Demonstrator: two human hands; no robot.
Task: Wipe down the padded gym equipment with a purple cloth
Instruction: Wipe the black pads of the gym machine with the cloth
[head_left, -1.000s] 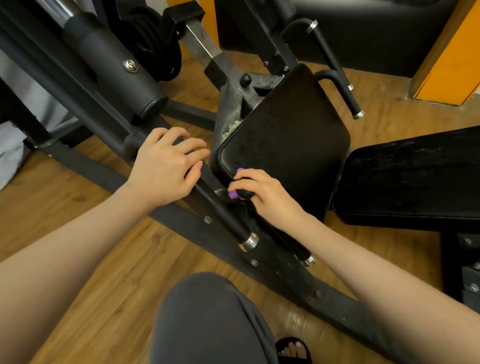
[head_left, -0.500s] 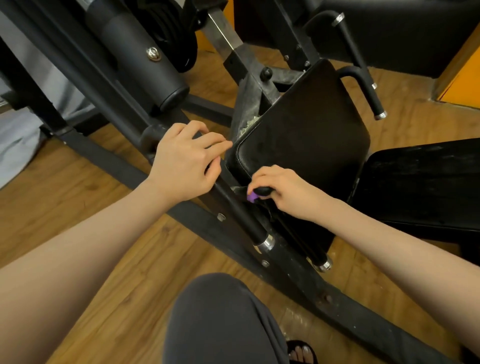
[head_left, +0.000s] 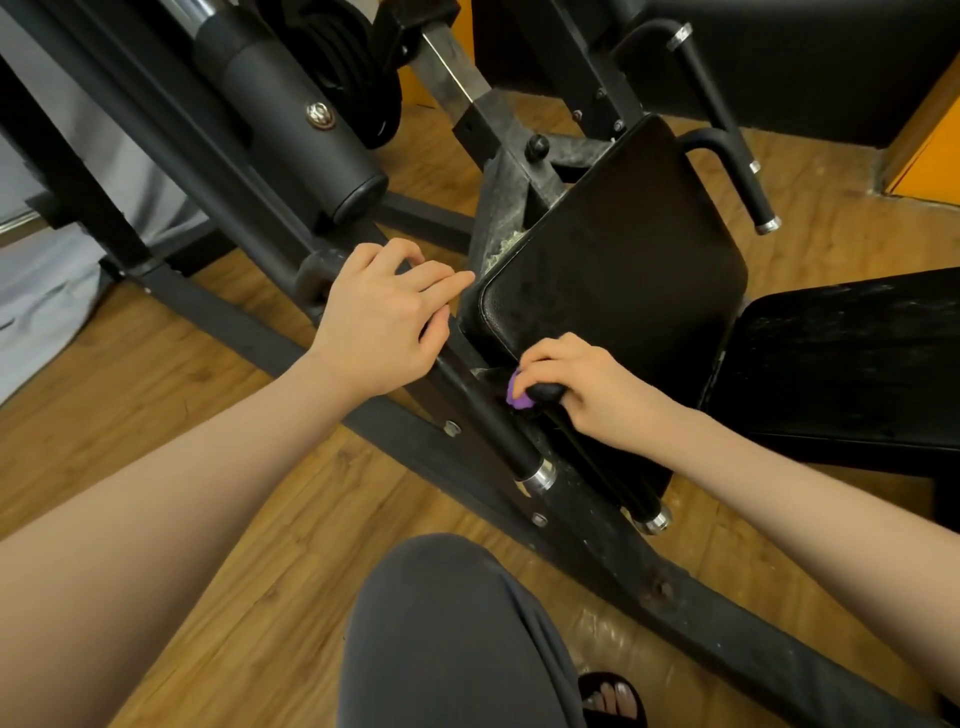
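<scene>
Since a moment ago the right hand has slid down off the pad face to its lower edge, and less purple cloth shows. Wood-plank floor, orange wall panel behind. One black machine frame, two black pads: the tilted pad just above the right fingers, a flat pad beyond them. The left hand rests on the frame bar, fingers loosely spread. Right fingers curl round the cloth, seemingly over a handle too.
</scene>
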